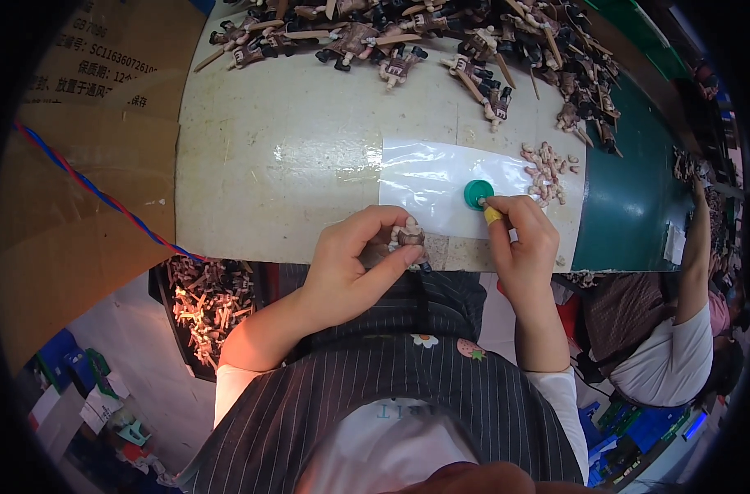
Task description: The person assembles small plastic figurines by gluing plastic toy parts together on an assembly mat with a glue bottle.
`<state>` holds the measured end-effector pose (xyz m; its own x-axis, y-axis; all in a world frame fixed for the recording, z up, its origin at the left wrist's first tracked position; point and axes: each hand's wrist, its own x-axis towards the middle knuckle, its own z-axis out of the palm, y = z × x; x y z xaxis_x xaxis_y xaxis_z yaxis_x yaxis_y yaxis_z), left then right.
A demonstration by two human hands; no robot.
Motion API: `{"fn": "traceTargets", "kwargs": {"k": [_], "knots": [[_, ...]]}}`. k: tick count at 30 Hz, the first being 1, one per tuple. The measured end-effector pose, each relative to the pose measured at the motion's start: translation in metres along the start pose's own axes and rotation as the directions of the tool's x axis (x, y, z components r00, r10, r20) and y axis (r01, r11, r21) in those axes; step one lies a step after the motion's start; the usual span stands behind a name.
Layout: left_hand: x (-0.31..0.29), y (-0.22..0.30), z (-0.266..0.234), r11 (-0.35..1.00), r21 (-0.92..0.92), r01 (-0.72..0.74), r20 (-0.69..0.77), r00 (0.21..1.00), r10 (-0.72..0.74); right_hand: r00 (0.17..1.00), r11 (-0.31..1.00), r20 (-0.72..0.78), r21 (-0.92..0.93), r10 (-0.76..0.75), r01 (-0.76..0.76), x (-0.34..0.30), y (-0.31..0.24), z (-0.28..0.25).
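Observation:
A small toy figure (408, 236) with a brown body and pale head is held between the thumb and fingers of my left hand (354, 255), just over the table's near edge. My right hand (523, 239), with yellow tape on one finger, pinches a tiny pale piece (482, 202) at the rim of a green cap (477, 192). Exactly what the piece is, I cannot make out. The cap rests on a white sheet (432, 177). Just beyond my right hand lies a small heap of pale figure parts (546, 171).
Many brown toy figures (354, 41) with stick-like parts lie heaped along the far side of the table (260, 165). A cardboard box (87, 181) stands at left, crossed by a twisted red-blue cord (95, 188). A bin of figures (206, 305) sits below left. Another person (671, 354) works at right.

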<state>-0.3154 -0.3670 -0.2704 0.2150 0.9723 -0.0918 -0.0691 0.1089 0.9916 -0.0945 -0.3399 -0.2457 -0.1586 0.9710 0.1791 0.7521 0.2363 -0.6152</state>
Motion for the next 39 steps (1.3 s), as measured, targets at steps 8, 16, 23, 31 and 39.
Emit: {"fn": "traceTargets", "kwargs": {"k": [8,16,23,31,39], "knots": [[0.004,0.007,0.012,0.991,-0.134,0.026,0.02,1.0,-0.023,0.984,0.846,-0.058,0.519,0.171,-0.117,-0.017,-0.007,-0.008],[-0.001,0.012,0.028,0.968,-0.25,-0.032,0.118,0.991,0.063,0.991,0.54,0.057,0.834,0.119,-0.113,-0.035,-0.026,-0.002],[-0.004,0.016,0.029,0.988,-0.154,-0.015,0.109,0.994,0.032,0.998,0.683,0.032,0.728,0.051,-0.058,-0.039,-0.019,-0.001],[-0.004,0.021,0.02,0.917,0.272,-0.292,0.224,0.946,0.234,0.986,0.857,0.059,0.506,-0.153,0.103,-0.036,-0.026,-0.015],[-0.009,0.023,0.02,0.832,0.378,-0.407,0.266,0.908,0.323,0.976,0.838,0.123,0.539,-0.182,0.089,-0.038,-0.025,-0.009]]}}
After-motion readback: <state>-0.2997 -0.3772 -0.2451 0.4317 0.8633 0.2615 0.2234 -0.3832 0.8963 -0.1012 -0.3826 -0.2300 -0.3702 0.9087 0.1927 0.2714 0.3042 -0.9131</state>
